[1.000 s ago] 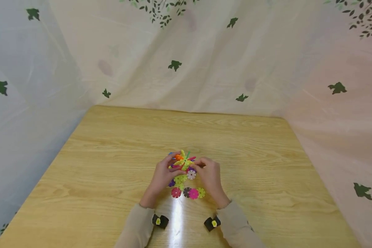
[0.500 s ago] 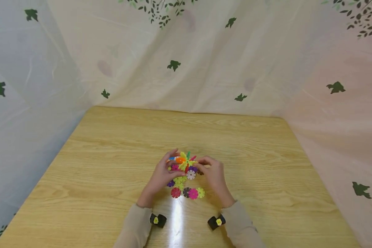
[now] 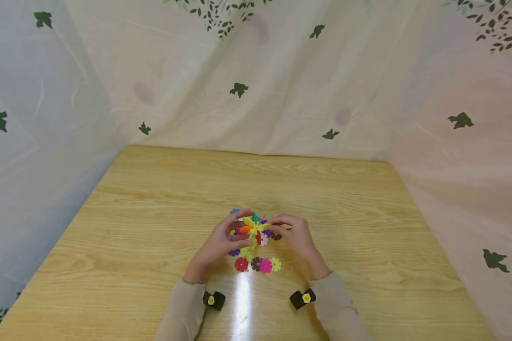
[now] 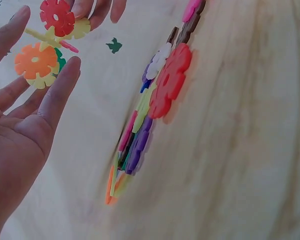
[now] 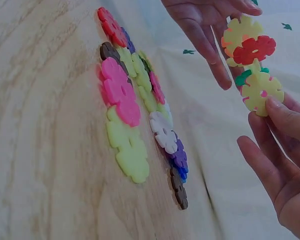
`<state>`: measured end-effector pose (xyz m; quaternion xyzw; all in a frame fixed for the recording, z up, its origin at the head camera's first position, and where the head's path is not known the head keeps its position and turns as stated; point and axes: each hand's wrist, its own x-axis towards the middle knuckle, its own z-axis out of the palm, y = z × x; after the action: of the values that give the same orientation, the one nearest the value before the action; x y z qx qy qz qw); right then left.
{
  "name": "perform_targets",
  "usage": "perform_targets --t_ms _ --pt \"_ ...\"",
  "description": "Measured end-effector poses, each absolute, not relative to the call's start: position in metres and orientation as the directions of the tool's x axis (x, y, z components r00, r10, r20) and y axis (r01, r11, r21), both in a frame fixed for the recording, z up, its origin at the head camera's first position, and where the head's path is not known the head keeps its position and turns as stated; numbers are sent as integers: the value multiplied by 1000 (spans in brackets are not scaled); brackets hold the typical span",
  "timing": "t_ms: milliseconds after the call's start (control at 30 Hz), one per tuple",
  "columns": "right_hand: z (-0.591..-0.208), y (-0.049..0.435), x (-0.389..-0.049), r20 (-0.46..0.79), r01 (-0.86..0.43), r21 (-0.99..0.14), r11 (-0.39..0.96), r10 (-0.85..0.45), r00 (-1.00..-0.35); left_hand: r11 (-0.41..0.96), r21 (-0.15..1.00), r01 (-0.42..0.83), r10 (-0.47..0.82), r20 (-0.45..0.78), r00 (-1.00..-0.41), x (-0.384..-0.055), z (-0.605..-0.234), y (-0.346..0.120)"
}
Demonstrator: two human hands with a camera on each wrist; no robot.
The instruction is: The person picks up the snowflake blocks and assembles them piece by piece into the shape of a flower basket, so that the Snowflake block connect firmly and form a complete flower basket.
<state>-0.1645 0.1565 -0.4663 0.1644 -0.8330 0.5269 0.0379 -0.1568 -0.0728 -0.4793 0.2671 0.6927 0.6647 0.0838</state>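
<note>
A cluster of joined, notched plastic discs [image 3: 256, 228] in yellow, orange, red, green and pink is held above the table between both hands. My right hand [image 3: 296, 234] pinches a yellow disc [image 5: 262, 93] at its edge, thumb on the near face. My left hand [image 3: 222, 241] spreads around the other side, beside an orange disc [image 4: 36, 60]. Its thumb stands apart from the cluster, and some fingers lie behind it; whether they touch cannot be told. A red disc [image 5: 255, 50] sits in the cluster's middle. Below, several flat discs lie linked on the table, including a white one [image 5: 163, 132].
The wooden table [image 3: 162, 189] carries the flat discs near its front, with a red disc [image 3: 241, 264], a pink disc [image 3: 265, 265] and a brown disc [image 5: 178, 188] among them. A pale leaf-printed cloth [image 3: 281, 94] hangs around the back and sides.
The cluster has turned in the hands, so its green disc now shows broader. My right hand has shifted slightly right, my left slightly left, and the brown disc has come into sight.
</note>
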Motion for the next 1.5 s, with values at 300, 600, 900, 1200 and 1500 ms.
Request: perform_targets --t_ms 300,600,900,1200,1500 --pt "-465 154 -164 252 -359 -859 364 -310 -917 27 962 271 552 212 -806 -157 -479 -74" --pt "-476 147 -169 127 -279 -787 551 -299 -946 33 965 261 474 215 -854 -158 -480 -82" --pt "-478 138 -171 -3 -327 -558 763 -396 -918 28 959 283 441 242 -864 -159 -482 -87" --pt "-476 135 -171 -44 -316 -509 800 -391 -919 20 960 278 411 246 -878 -157 -483 -86" --pt "-474 145 -165 197 -303 -767 566 -242 -950 32 960 280 343 252 -905 -155 -486 -80"
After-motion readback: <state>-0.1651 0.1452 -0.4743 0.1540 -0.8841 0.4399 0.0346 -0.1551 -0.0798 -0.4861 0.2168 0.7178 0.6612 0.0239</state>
